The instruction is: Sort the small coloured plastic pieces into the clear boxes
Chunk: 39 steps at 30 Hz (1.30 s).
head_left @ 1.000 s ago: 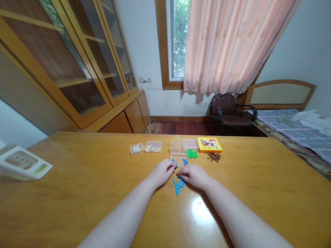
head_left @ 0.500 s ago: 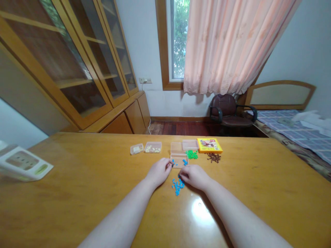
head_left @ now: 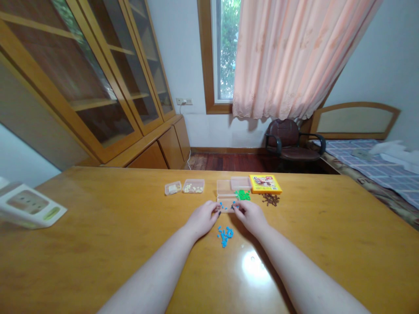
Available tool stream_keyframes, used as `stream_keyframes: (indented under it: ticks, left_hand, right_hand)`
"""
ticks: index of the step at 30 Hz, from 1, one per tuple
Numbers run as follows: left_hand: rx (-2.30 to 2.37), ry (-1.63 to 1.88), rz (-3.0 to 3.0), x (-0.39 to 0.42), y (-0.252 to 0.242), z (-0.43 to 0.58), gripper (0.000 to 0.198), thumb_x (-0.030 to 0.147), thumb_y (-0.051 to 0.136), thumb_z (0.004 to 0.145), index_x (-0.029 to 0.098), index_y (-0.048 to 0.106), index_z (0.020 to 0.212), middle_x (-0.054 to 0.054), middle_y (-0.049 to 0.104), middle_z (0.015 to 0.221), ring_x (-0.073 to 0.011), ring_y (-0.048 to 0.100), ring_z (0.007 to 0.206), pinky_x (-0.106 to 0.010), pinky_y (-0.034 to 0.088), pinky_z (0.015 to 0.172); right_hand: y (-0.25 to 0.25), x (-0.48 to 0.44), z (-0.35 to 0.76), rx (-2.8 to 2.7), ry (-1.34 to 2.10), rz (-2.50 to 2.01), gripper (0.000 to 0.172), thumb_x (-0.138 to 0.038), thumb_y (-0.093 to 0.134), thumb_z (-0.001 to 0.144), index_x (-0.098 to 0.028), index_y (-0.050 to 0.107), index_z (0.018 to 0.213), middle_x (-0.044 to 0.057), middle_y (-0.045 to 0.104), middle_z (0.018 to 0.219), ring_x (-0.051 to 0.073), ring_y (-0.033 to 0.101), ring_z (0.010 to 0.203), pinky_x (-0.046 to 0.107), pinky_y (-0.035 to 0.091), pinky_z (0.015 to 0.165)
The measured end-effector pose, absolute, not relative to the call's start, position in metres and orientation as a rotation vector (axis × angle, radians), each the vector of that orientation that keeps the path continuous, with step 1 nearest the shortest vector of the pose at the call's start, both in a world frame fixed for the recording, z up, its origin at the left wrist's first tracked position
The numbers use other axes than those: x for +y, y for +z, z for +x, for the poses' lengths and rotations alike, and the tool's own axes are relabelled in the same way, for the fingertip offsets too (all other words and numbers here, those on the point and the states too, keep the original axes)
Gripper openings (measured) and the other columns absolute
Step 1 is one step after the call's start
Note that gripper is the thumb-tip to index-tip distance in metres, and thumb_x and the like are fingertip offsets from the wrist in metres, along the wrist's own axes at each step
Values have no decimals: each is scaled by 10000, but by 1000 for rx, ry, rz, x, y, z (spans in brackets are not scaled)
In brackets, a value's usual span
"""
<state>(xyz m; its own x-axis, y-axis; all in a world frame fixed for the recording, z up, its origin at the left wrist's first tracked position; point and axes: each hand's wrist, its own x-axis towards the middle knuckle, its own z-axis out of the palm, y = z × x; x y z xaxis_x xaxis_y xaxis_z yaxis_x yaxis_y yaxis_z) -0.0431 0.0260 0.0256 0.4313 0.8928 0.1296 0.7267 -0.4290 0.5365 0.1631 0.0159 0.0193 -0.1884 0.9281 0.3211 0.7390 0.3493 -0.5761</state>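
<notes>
On the wooden table (head_left: pixel 98 244), my left hand (head_left: pixel 202 219) rests with curled fingers at the left edge of a small clear plastic box (head_left: pixel 225 201). Pinched fingertips of my right hand (head_left: pixel 250 216) hover over the box's right side, where a few blue pieces lie. What they pinch is too small to name. A heap of small blue pieces (head_left: pixel 224 234) lies just in front of both hands.
Beyond the box lie green pieces (head_left: pixel 242 194), brown pieces (head_left: pixel 270 199), a yellow box (head_left: pixel 265 183) and more clear containers (head_left: pixel 194 186). A white carton (head_left: pixel 28 210) sits far left. A chair (head_left: pixel 288 141) and bed (head_left: pixel 373 161) stand beyond the table.
My right hand has moved forward from the blue heap to the clear box. My left hand has barely shifted.
</notes>
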Motion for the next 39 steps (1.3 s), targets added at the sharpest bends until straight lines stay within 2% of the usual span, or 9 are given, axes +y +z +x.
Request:
stream_keyframes:
  ticks: [2,5,8,11,15,20,30,39]
  left_hand:
    - [1404,602,2297,25,30,-45,223,252,451,865,196,583,1035,-60,610,977,-168,585,857,-282,454,775]
    - [1352,517,2377,23,38,-48,138,259,486,841,204,585,920,-30,607,895,-155,570,789,-259,438,713]
    - [1218,348,2451,20,44,-51,93,258,522,817,214,590,863,-8,611,850,-145,564,764,-237,420,684]
    - [1112,242,2472,18,47,-51,111,248,530,810,227,604,891,1,627,875,-141,571,788,-225,411,691]
    - [1117,173,2460,17,48,-49,114,254,537,802,223,613,882,5,631,846,-135,565,753,-215,397,655]
    - [1195,142,2457,18,47,-46,123,260,513,816,210,622,842,-7,636,856,-136,565,748,-217,394,648]
    - [1298,172,2502,16,44,-47,94,286,552,806,213,610,818,-20,628,827,-164,582,740,-240,408,647]
    - [1274,131,2539,18,42,-47,97,259,515,832,211,599,836,-25,623,846,-163,576,751,-238,401,647]
  right_hand:
    - [19,18,165,-1920,402,-1517,217,-278,497,833,-182,682,895,56,684,758,167,597,669,258,436,645]
    - [22,17,166,-1937,436,-1503,249,-273,477,840,-182,671,967,58,691,784,166,603,679,261,442,650]
    - [26,13,167,-2094,499,-1341,223,-246,486,825,-197,684,914,43,700,807,151,610,709,244,439,670]
    - [27,9,167,-2310,624,-1193,174,-236,537,781,-206,697,839,15,697,729,134,608,662,220,428,632]
    - [28,8,166,-2465,701,-1144,206,-259,556,768,-234,712,901,7,720,778,140,633,679,219,433,633]
    - [28,9,166,-2517,695,-1155,236,-285,531,803,-263,721,941,11,730,894,164,660,799,233,446,714]
    - [30,10,163,-2504,539,-1278,218,-241,516,820,-252,725,878,17,731,851,165,653,772,233,432,680]
    - [28,9,164,-2478,568,-1241,232,-276,523,811,-246,716,938,24,730,889,169,657,798,245,450,714]
